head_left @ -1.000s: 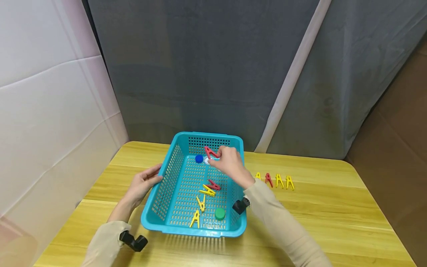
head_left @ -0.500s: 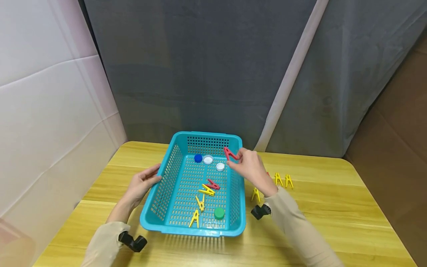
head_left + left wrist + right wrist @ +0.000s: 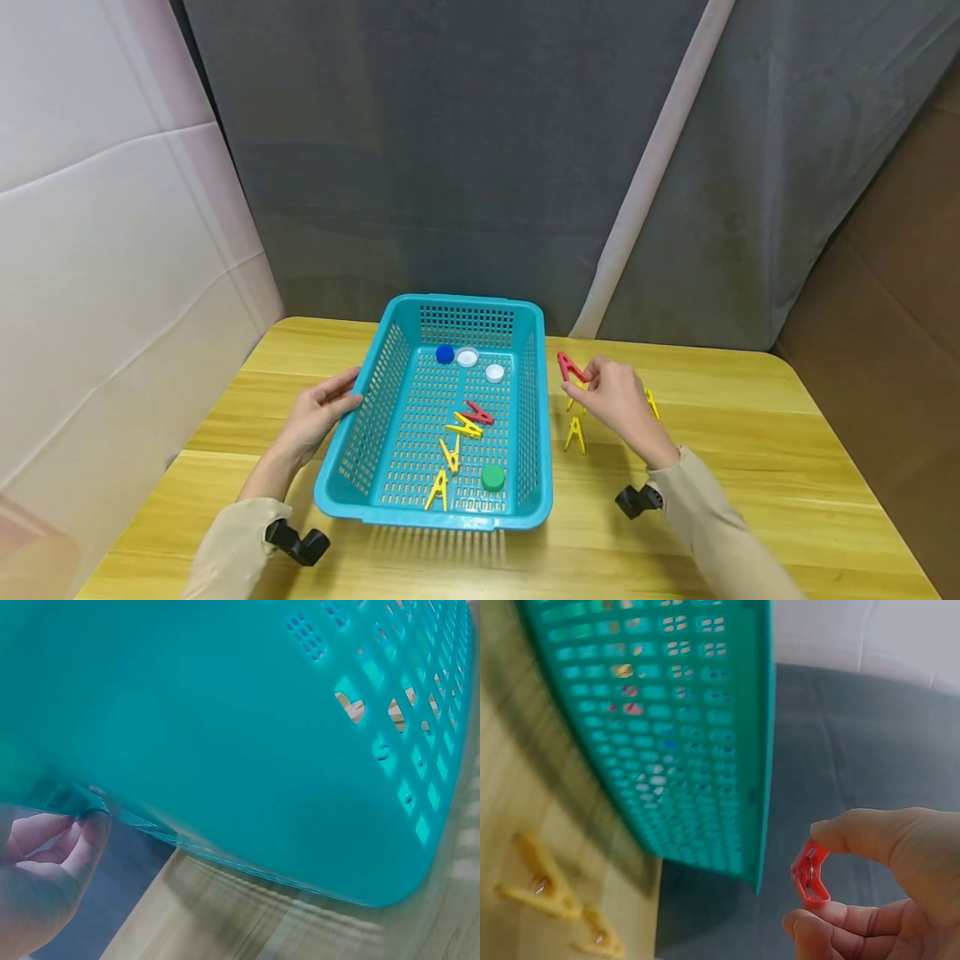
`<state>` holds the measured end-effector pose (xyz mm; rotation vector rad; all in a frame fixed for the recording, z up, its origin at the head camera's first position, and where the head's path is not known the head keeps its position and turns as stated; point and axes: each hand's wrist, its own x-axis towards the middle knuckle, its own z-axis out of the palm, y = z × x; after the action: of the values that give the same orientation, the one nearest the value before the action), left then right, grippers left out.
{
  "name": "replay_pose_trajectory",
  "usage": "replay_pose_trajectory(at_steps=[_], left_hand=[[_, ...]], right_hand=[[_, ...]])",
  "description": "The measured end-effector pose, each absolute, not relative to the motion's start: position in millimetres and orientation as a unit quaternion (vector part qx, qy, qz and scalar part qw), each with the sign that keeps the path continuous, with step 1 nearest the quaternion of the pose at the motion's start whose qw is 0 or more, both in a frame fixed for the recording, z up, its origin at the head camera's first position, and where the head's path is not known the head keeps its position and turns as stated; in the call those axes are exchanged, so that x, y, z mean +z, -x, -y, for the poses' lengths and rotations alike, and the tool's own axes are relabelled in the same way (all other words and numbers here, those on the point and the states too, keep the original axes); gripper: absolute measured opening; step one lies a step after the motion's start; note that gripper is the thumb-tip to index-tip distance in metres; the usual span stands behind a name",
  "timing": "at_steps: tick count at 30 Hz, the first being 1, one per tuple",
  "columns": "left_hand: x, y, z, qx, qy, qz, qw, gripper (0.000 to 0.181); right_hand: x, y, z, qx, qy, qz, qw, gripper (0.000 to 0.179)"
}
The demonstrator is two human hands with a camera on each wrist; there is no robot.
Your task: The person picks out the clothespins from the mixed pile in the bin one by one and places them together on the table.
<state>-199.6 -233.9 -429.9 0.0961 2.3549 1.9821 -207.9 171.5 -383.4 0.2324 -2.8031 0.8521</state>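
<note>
My right hand pinches a red clothespin between thumb and fingers, just right of the turquoise basket. In the right wrist view the red clothespin is seen end-on at the fingertips. My left hand grips the basket's left rim, its thumb on top; the left wrist view shows that hand at the basket wall. Inside the basket lie a red clothespin, several yellow clothespins, a blue cap, two white caps and a green cap.
On the wooden table a yellow clothespin stands right of the basket. Another yellow one shows behind my right hand, which hides others there. A grey curtain hangs behind the table.
My right hand has carried the red clothespin out of the basket, over its right rim, to above the table. The left hand and basket stay nearly in place.
</note>
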Motion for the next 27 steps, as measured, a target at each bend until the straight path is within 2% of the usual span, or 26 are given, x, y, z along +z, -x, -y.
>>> replay_pose_trajectory(at_steps=[14,27], left_hand=[[-430,200,233,0.643,-0.029,-0.765,0.023,0.054],[-430,199,233,0.645,-0.029,-0.763,0.028,0.055]], right_hand=[[-420,192,-209,0.273,-0.043,0.957,0.088,0.032],[-453,180,-221,0.255,-0.015,0.965,0.057,0.037]])
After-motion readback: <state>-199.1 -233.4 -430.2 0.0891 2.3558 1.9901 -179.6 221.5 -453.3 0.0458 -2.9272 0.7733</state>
